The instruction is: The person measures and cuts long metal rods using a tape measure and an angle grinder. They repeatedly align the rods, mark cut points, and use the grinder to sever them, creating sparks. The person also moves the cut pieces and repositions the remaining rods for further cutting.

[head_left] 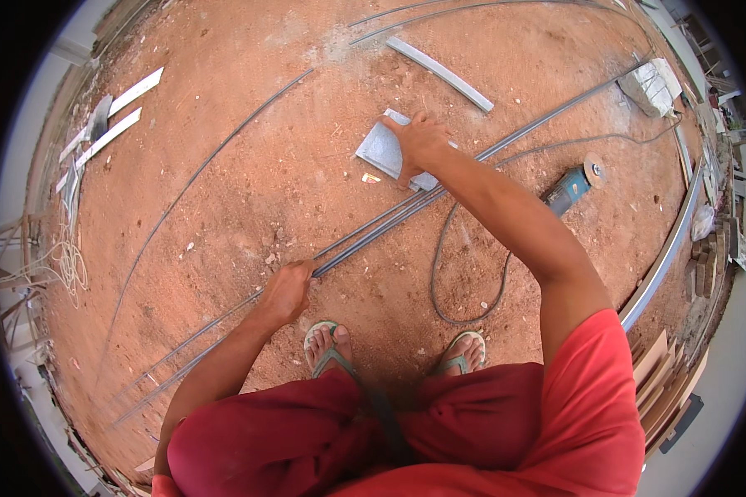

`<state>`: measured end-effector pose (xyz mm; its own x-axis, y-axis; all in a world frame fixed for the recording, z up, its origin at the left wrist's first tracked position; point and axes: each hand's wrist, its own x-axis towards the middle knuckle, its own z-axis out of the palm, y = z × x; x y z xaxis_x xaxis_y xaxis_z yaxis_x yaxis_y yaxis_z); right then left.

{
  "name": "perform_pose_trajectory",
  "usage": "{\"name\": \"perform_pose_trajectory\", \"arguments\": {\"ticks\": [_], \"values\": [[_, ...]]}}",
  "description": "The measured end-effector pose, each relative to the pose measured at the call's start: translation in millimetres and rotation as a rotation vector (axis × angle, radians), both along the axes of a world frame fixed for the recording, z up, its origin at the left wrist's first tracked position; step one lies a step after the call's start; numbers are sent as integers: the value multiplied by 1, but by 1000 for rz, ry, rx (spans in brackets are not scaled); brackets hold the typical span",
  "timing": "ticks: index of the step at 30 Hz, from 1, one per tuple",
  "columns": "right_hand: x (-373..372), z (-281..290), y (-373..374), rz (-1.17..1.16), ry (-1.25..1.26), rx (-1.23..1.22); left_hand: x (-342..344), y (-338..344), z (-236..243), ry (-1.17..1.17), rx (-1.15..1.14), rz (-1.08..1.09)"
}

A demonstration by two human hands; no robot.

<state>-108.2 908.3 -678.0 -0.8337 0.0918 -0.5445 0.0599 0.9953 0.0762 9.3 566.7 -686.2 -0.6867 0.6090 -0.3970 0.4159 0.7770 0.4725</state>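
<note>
Left hand [286, 291] is curled shut around the steel bars [373, 232], which run along the red dirt ground [249, 166] on a long diagonal from lower left up to upper right, passing just ahead of the sandalled feet. Further right and farther out, the right hand [420, 142] presses flat on a grey metal plate [381, 149] just beside the bars. The fingers' undersides are hidden, and the blue angle grinder [570, 189] lies apart, untouched.

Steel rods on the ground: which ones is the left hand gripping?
The straight paired rods running diagonally under both hands; the left hand closes on them. The curved single rod lies untouched farther left.
</note>
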Motion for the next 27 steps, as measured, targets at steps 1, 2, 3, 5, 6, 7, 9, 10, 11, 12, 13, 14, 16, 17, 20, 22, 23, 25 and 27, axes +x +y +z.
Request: {"name": "perform_pose_trajectory", "arguments": {"ticks": [1, 2, 3, 5, 6, 7, 9, 10, 11, 12, 13, 14, 16, 17, 20, 22, 23, 25, 27], "values": [[4, 2, -1, 12, -22, 39, 0, -1, 2, -13, 2, 11], [7, 5, -2, -4, -46, 44, 0, -2, 4, -27, 4, 24], [9, 6, 0, -24, -67, 53, -1, 0, 5, -30, 2, 28], [5, 4, 11, -52, -101, 8, -1, 1, 4, -36, -2, 42], [-2, 1, 24, -65, -111, -47, -3, 3, 4, -37, -8, 34], [-7, -4, 30, -77, -122, -105, -4, 2, 3, -37, -17, 27], [-6, -21, 24, -118, -82, -128, -4, 2, 3, -36, -11, 25], [-5, -27, 23, -140, -59, -138, -5, 3, 5, -34, 3, 30], [-3, -32, 26, -158, -19, -120, -5, 5, 5, -32, 18, 33], [-1, -33, 22, -170, 23, -107, -4, 2, 4, -40, 14, 39], [0, -33, 19, -183, 65, -94, -4, 0, 4, -48, 11, 45], [1, -34, 16, -161, 93, -96, -3, -2, 3, -55, 8, 50], [1, -34, 17, -123, 155, -94, -2, 2, 7, -59, -16, 50], [0, -34, 19, -113, 144, -90, -2, 3, 8, -61, -28, 50], [-6, -27, 18, -79, 117, -103, -3, 1, 7, -38, -20, 27], [-10, -21, 17, -45, 98, -140, -2, 1, 10, -40, -25, 32], [-10, -19, 14, -32, 89, -135, -2, 2, 11, -40, -28, 33], [-7, -15, 6, -6, 68, -123, -3, 5, 15, -58, -34, 40], [2, -8, -5, 12, -51, -80, -3, 3, 13, -66, -47, 44]]}}
